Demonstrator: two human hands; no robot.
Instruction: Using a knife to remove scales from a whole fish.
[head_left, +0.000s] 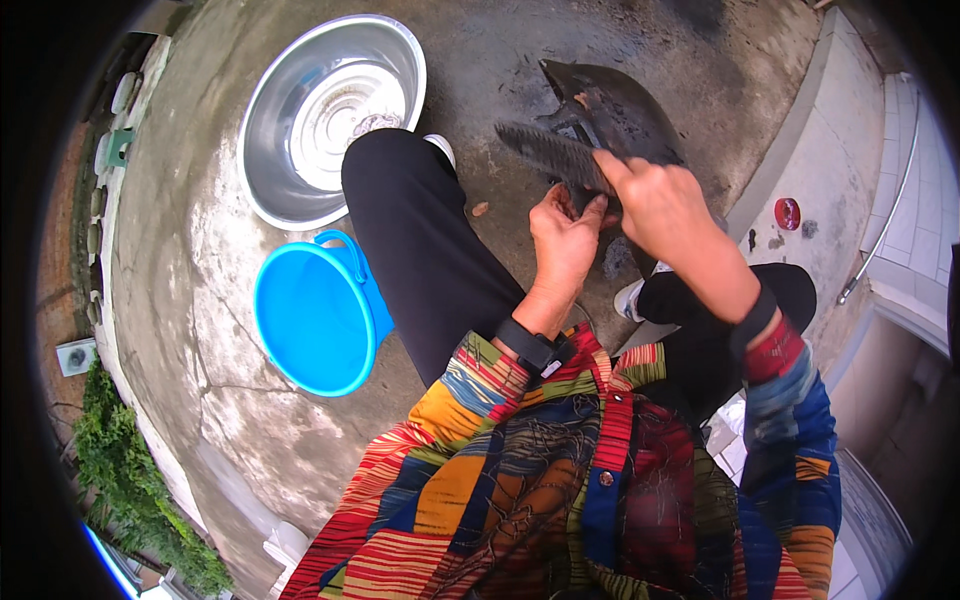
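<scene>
A large dark, smooth, curved object (626, 105) lies on the wet concrete ahead of me, with a notched, pointed end at its upper left. It may be a fish, but the picture does not settle this. My right hand (664, 206) grips a long dark tool with a ridged or toothed face (551, 154), held across the object's near side and pointing left. Just left of and below it, my left hand (570, 232) pinches a dark part near the tool's base. Fingers and tool hide much of that part.
A large metal basin (262, 127) stands at the upper left, with a little matter inside. Below it is a blue plastic bucket (322, 322) with its handle at the rim. On the raised concrete edge at right sits a small red round item (787, 214), near a thin metal rod or hose (889, 217).
</scene>
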